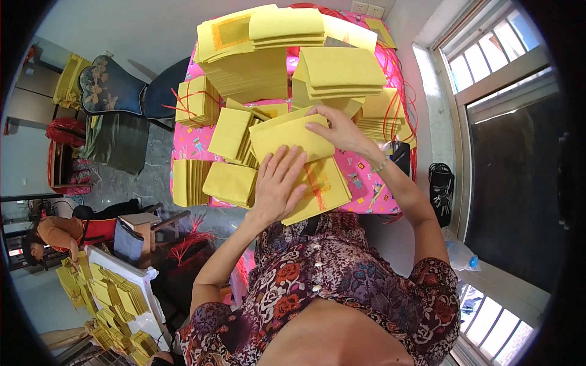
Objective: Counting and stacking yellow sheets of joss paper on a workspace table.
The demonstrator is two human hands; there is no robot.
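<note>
A folded yellow paper [292, 135] lies in front of me, over the upper part of a flat yellow sheet stack [329, 183] with an orange-red printed patch. My left hand [278, 186] rests on its lower left part, fingers stretched out flat. At its upper right edge my right hand [342, 129] grips the paper, thumb on the face and the other fingers bent at the rim. Just left of it stands a bundle of folded yellow papers [231, 133], and nearer to me is another folded bundle [229, 183].
Tall yellow paper stacks [250, 73] fill the far side of the pink patterned tablecloth [188, 145]. Red ties [190, 105] lie around some bundles. A window [513, 152] is close on the right. At left, a person [61, 233] sits by a white table [143, 323] with yellow papers.
</note>
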